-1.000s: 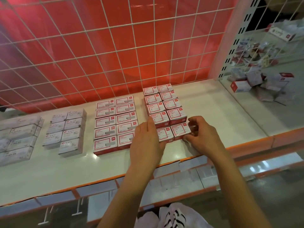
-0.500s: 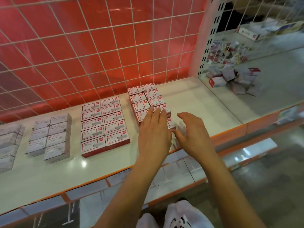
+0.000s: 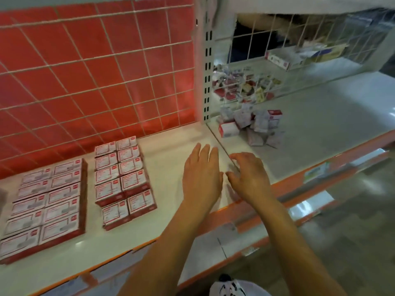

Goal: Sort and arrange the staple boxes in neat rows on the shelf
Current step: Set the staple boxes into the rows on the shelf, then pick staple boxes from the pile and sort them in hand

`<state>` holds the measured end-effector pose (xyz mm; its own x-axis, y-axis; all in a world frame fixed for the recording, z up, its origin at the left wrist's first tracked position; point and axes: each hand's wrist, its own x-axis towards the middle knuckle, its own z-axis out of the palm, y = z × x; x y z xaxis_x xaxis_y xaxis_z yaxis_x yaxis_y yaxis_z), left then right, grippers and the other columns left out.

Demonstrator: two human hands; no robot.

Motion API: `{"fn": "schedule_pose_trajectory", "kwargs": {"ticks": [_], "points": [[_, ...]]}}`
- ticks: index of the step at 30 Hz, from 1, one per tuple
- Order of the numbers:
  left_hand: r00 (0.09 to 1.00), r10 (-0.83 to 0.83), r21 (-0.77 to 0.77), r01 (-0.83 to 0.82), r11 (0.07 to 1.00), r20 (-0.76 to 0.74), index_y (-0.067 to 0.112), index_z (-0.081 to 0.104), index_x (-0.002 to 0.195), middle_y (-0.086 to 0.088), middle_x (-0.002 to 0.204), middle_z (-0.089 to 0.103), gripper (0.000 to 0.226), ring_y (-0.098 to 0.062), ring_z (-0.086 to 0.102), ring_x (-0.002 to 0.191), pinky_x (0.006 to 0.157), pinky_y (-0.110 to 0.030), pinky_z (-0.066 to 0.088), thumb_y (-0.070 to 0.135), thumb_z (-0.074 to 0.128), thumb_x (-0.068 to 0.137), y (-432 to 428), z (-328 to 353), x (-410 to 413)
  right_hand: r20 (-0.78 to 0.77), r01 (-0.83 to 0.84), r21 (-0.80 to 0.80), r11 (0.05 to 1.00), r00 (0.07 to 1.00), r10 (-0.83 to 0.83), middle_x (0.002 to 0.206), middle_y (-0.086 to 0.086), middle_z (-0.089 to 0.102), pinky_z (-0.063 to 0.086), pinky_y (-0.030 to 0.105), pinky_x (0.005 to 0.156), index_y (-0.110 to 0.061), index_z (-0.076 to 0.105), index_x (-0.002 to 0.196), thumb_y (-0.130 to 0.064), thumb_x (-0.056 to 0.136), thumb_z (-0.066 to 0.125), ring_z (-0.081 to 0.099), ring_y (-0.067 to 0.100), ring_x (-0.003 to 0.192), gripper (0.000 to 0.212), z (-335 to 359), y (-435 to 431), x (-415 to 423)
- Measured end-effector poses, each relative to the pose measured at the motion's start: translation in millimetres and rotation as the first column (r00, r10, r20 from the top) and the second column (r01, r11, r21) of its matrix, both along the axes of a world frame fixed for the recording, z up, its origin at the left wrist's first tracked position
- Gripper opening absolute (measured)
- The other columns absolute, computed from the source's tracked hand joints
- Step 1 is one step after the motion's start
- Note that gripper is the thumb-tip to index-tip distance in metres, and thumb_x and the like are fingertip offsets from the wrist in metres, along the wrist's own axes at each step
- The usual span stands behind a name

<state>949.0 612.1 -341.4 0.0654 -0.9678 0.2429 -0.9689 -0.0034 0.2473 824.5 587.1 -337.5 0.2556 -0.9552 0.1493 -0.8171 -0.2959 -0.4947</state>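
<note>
Up-right of the empty, slack-fingered left hand point(image 3: 202, 178) and right hand point(image 3: 250, 178), unsorted staple boxes point(image 3: 243, 120) lie piled, nearer the right hand.

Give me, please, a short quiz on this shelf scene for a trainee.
1. True or false: the left hand and the right hand both hold nothing.
2. Where does the loose pile of boxes lie? A right of the hands; B left of the hands; C on the floor.
3. How many columns wide is the neat block of staple boxes nearest the left hand?
Key: 1 true; 2 A; 3 two.
</note>
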Motion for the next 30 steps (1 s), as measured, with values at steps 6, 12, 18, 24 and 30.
{"fn": "schedule_pose_trajectory", "kwargs": {"ticks": [6, 12, 18, 24, 30], "points": [[0.997, 0.074, 0.082, -0.073, 0.994, -0.007, 0.013, 0.029, 0.146, -0.009, 0.15, 0.034, 0.069, -0.03, 0.027, 0.139, 0.111, -0.04, 0.028, 0.032, 0.062, 0.088, -53.9, -4.3, -31.6, 0.021, 0.132, -0.006, 0.991, 0.991, -0.132, 0.122, 0.014, 0.056, 0.033, 0.032, 0.093, -0.008, 0.056, 0.12, -0.024, 0.087, 0.062, 0.047, 0.03, 0.113, 0.036, -3.0, -55.2, -41.8], [0.995, 0.099, 0.097, -0.1, 0.99, 0.012, 0.008, 0.035, 0.138, -0.012, 0.136, 0.043, 0.067, -0.031, 0.043, 0.12, 0.091, -0.038, 0.043, 0.03, 0.067, 0.084, -103.7, 7.7, -41.0, 0.143, 0.298, -0.078, 0.952, 0.948, -0.285, 0.107, 0.026, 0.057, 0.04, 0.041, 0.084, 0.004, 0.054, 0.107, -0.027, 0.082, 0.07, 0.052, 0.04, 0.1, 0.043, 1.9, -104.6, -57.3], [0.989, 0.142, 0.252, -0.125, 0.96, -0.05, 0.008, 0.03, 0.141, -0.009, 0.145, 0.035, 0.07, -0.032, 0.041, 0.124, 0.096, -0.041, 0.042, 0.022, 0.067, 0.083, -142.2, 5.4, -39.0, 0.044, 0.324, 0.007, 0.946, 0.945, -0.324, 0.119, 0.022, 0.051, 0.046, 0.042, 0.081, -0.003, 0.038, 0.126, -0.044, 0.074, 0.075, 0.049, 0.038, 0.11, 0.076, 2.9, -132.4, -57.6], [0.988, 0.115, 0.238, -0.089, 0.967, -0.098, 0.006, 0.048, 0.126, -0.014, 0.129, 0.048, 0.047, -0.032, 0.051, 0.112, 0.091, -0.038, 0.045, 0.017, 0.064, 0.084, -151.2, -4.3, -34.0, -0.088, 0.106, 0.045, 0.993, 0.991, -0.102, 0.125, 0.018, 0.049, 0.044, 0.042, 0.085, -0.011, 0.038, 0.133, -0.029, 0.077, 0.071, 0.043, 0.036, 0.114, 0.067, 1.0, -146.7, -62.3], [0.967, 0.203, 0.23, -0.164, 0.959, -0.156, 0.01, 0.054, 0.124, -0.015, 0.123, 0.047, 0.043, -0.031, 0.055, 0.102, 0.084, -0.033, 0.045, 0.029, 0.064, 0.086, -148.6, -6.0, -27.8, -0.029, 0.062, -0.049, 0.997, 0.998, -0.064, 0.116, 0.015, 0.06, 0.048, 0.038, 0.078, -0.011, 0.053, 0.119, -0.018, 0.08, 0.069, 0.053, 0.033, 0.107, 0.043, 2.8, -149.7, -66.5]]}}
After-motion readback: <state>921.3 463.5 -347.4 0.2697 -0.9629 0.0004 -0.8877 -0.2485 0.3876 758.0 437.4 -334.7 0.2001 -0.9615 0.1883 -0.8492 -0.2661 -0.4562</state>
